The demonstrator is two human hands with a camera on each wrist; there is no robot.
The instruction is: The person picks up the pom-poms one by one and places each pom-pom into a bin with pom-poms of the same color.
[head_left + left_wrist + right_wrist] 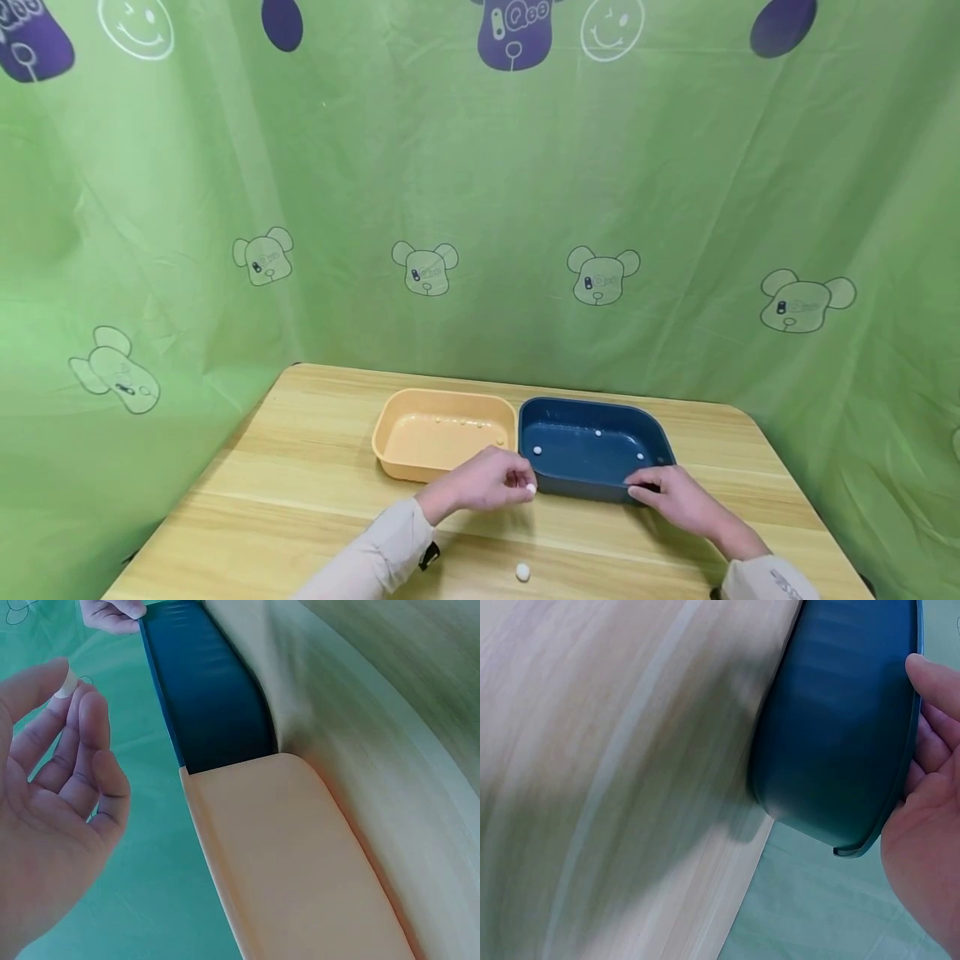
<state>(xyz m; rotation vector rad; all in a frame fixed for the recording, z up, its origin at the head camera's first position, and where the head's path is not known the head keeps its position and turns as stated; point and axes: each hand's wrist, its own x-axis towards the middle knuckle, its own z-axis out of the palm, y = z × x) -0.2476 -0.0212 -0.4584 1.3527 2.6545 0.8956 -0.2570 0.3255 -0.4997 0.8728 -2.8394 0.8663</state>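
Observation:
Between thumb and forefinger, my left hand (486, 483) pinches a small white ball (531, 489), held in front of where the two trays meet. The left wrist view shows the ball (67, 685) at the fingertips, with the other fingers curled loosely. My right hand (681, 500) grips the near rim of the dark blue tray (577, 463) close to its right corner. In the right wrist view, the thumb rests over the rim and the fingers are partly hidden behind it. Small white balls (537, 450) lie scattered inside the blue tray.
A light orange tray (427, 446) stands against the blue tray's left side, with several small orange balls (480, 425) along its far side. Another white ball (522, 572) lies on the wooden table (285, 483) near the front. A green printed curtain (510, 183) hangs behind.

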